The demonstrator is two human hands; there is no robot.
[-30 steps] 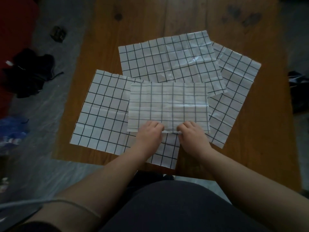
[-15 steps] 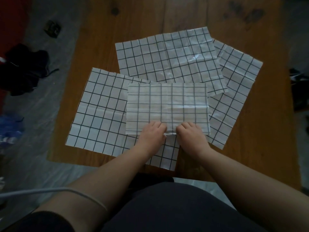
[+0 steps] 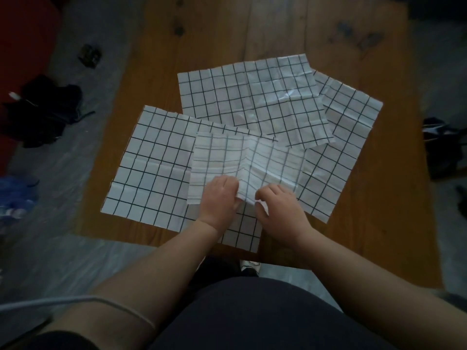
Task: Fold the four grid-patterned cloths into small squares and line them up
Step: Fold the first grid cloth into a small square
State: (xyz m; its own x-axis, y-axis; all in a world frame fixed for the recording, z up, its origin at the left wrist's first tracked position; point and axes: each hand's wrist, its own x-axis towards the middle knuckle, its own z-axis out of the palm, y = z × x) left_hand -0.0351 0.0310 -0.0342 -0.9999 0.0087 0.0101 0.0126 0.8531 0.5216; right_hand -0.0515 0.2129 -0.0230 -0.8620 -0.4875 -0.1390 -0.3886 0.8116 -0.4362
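Dim, underexposed view; light was soft and flat, its source unclear. Far cloth carried a faint sheen at its creases. Floor at the edges was smeared; corners fell dark; wide-angle stretch showed at the borders

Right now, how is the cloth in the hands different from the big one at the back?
The held cloth is folded over, a smaller rectangle; the back cloth lies fully open. The held cloth humps up in the middle where the left hand and right hand pinch its near edge; the back cloth lies flat, untouched. Both are white with dark grid lines.
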